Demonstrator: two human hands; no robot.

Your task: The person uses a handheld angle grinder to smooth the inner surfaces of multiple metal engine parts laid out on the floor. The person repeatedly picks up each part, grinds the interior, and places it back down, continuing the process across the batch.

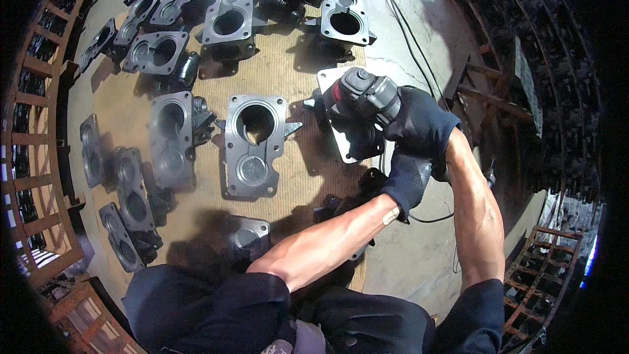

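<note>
An angle grinder (pixel 368 94) with a grey head rests over the bright flat face of a metal casting (pixel 342 143), right of the middle. My right hand (pixel 424 121), in a dark glove, wraps round the grinder's body behind the head. Just below it, my left hand (pixel 409 178), gloved too, is closed at the rear of the same tool; its fingers are mostly hidden. The grinder's disc cannot be made out under its head. Left of it, another casting (pixel 251 169) with a round bore and a round recess lies face up.
Several similar castings (pixel 228 16) stand on a cardboard sheet (pixel 216 82) across the far and left sides. A dark cable (pixel 413 46) runs along the floor at the right. Rusty metal racks (pixel 40 137) flank the left; stacked dark parts (pixel 557 78) line the right.
</note>
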